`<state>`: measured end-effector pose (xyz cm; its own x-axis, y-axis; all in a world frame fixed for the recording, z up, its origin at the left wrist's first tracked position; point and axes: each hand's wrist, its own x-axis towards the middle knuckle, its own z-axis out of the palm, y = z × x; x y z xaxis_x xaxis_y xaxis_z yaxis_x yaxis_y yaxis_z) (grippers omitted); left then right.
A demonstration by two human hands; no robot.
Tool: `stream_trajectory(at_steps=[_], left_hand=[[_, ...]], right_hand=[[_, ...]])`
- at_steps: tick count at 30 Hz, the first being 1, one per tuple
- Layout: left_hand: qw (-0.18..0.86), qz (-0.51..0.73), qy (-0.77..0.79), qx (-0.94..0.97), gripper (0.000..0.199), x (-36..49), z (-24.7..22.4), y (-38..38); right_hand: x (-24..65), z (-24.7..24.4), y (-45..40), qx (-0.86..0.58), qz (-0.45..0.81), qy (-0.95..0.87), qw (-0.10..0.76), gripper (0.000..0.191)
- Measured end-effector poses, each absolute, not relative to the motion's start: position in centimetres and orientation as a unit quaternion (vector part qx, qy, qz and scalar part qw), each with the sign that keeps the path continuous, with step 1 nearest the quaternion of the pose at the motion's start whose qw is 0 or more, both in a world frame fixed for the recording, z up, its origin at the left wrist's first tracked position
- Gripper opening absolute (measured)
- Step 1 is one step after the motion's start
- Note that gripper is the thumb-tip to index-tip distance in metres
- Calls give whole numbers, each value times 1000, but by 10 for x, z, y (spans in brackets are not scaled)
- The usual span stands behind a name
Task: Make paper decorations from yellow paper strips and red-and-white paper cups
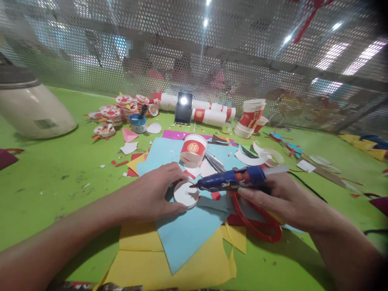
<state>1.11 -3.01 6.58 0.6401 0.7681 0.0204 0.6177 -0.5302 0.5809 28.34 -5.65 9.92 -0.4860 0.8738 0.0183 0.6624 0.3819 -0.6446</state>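
My left hand (154,192) grips the edge of a small white round piece (185,195) between thumb and fingers, over light blue paper (194,238). My right hand (281,200) is closed around a blue glue gun (232,180), whose tip points left and sits at the middle of the white piece; whether it touches cannot be made out. Red-handled scissors (257,228) lie under the glue gun. Just behind the white piece, a red and white paper cup (194,150) stands on the blue paper. Yellow paper (169,268) lies beneath the blue sheets.
Behind are a phone (183,108), stacked paper cups (250,117), a blue jar (138,122) and several decorated discs (110,114). A large pale object (36,107) stands at left. A perforated screen (194,48) borders the green table (75,169). Paper scraps and a cable (307,186) lie about.
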Motion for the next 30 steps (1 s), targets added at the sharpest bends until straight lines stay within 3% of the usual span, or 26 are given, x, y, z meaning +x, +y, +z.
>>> stream_trajectory(at_steps=[7, 11, 16, 22, 30], left_hand=[[186, 158, 399, 884, 28, 6, 76, -40], [186, 167, 372, 894, 28, 6, 84, -47], [187, 198, 356, 894, 32, 5, 81, -42], [205, 261, 346, 878, 37, 5, 82, -39], [268, 325, 361, 832, 39, 5, 81, -38]], right_hand=[[295, 102, -52, -496, 270, -777, 277, 32], [298, 105, -47, -506, 234, -770, 312, 31], [307, 99, -34, -515, 141, -795, 287, 20], [317, 97, -24, -549, 116, -774, 291, 26], [320, 76, -9, -654, -62, -717, 233, 29]])
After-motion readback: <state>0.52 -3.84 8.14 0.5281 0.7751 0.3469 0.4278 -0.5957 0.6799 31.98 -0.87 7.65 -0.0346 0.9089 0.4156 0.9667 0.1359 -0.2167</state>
